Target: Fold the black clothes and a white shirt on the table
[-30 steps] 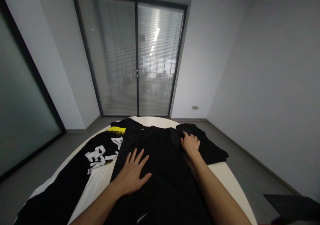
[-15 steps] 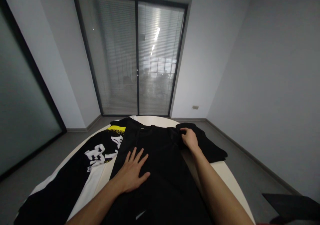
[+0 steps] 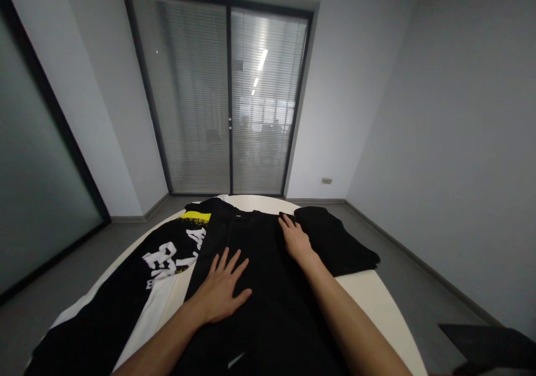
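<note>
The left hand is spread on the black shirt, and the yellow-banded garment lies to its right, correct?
Not quite: the head view shows the yellow-banded garment to the left of the black shirt. The left hand is indeed spread on that shirt.

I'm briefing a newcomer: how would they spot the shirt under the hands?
Find the pale table. In its middle lies the black shirt, the left hand spread on it. A small pale swoosh sets it apart from the white-lettered garment at left and the folded black cloth at right.
</note>
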`<state>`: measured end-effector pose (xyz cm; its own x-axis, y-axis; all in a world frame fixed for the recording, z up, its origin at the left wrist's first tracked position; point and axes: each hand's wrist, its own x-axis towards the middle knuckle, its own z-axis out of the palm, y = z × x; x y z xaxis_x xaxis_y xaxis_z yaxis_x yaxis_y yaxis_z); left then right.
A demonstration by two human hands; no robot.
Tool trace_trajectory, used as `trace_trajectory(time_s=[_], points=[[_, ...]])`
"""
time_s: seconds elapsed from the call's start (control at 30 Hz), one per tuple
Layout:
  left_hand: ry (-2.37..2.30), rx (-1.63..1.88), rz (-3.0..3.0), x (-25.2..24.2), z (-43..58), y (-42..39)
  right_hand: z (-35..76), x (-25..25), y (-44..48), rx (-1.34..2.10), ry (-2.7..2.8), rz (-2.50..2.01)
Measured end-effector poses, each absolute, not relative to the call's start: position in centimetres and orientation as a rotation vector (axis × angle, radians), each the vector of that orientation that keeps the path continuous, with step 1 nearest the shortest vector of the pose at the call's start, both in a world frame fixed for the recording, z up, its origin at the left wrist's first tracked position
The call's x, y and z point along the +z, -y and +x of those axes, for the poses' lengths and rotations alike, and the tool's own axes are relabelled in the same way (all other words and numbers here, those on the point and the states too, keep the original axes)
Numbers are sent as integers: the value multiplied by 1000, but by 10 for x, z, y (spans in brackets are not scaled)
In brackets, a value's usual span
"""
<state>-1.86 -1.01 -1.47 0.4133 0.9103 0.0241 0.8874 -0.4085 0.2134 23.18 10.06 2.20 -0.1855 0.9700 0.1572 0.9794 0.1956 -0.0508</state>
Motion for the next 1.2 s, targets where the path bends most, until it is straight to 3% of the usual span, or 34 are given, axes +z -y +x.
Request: trace_trajectory(time_s=[0.23,0.63,0.97,1.2], points=[[-1602,212,2493,-17,-20,9,227,21,-100,-65,2302,-1754],[-1611,206,2491,-17,-17,9,227,5,-103,-169,2105,-2039],[-1615,184,2484,-14,-18,11,257,4,-130,434,1859,-1889],[-1611,177,2493,-13,-18,10,265,-10,-129,152,2124,-1887]])
